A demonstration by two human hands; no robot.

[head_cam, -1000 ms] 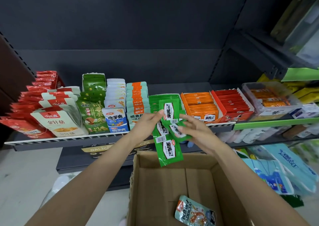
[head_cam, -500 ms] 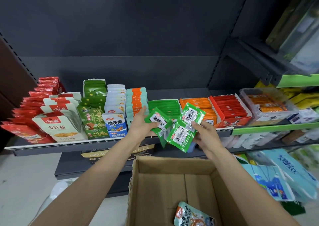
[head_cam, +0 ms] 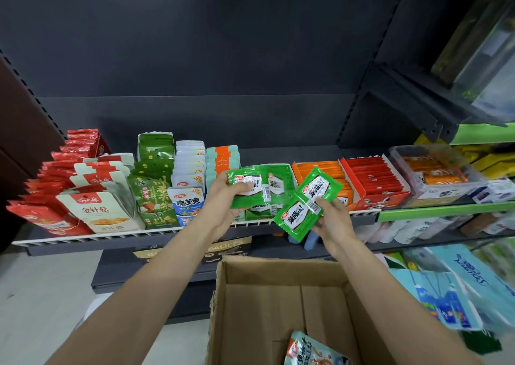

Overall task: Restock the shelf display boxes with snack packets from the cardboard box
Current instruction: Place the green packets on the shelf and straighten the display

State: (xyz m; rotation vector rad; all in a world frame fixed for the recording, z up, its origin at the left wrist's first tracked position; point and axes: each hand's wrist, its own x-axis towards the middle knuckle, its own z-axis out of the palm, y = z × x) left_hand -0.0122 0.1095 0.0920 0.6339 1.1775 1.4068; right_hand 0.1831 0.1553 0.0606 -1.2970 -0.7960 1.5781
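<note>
My left hand grips a pair of green snack packets, holding them level just in front of the green display box on the shelf. My right hand pinches another pair of green packets, tilted, a little lower and to the right, in front of the shelf edge. The open cardboard box sits below my arms; one teal and orange packet lies at its bottom.
The shelf holds rows of red, green, white and teal packets at the left. Orange and red display boxes and a clear tub stand at the right. Blue bags lie at the lower right.
Both hands rose from above the cardboard box to shelf height. The bunch of green packets split: the left hand took some toward the green display box, the right keeps the others.
</note>
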